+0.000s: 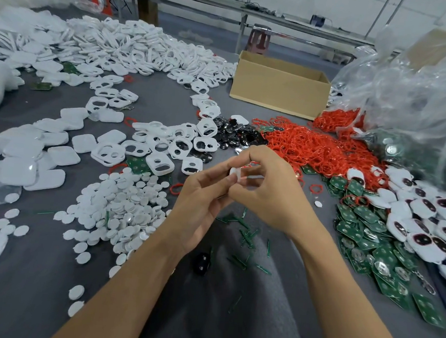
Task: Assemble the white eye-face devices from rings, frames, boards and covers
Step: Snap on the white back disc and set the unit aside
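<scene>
Both hands meet above the middle of the grey table. My left hand (pixel 201 193) and my right hand (pixel 265 187) pinch a small white frame piece (pixel 236 173) between their fingertips; a red ring (pixel 254 163) shows at its top edge. Most of the piece is hidden by my fingers. White two-hole frames (pixel 163 143) lie just beyond the hands. Red rings (pixel 305 145) form a heap to the right. Green boards (pixel 370 240) are piled at the right, beside assembled white eye-face devices (pixel 434 226). White covers (pixel 32 155) are stacked at the left.
White round discs (pixel 124 204) lie heaped at the front left. Black shiny lenses (pixel 234 135) sit beyond the hands. An open cardboard box (pixel 277 93) stands at the back. Clear plastic bags (pixel 411 97) bulge at the right. Green slivers (pixel 246 236) litter the cloth under my wrists.
</scene>
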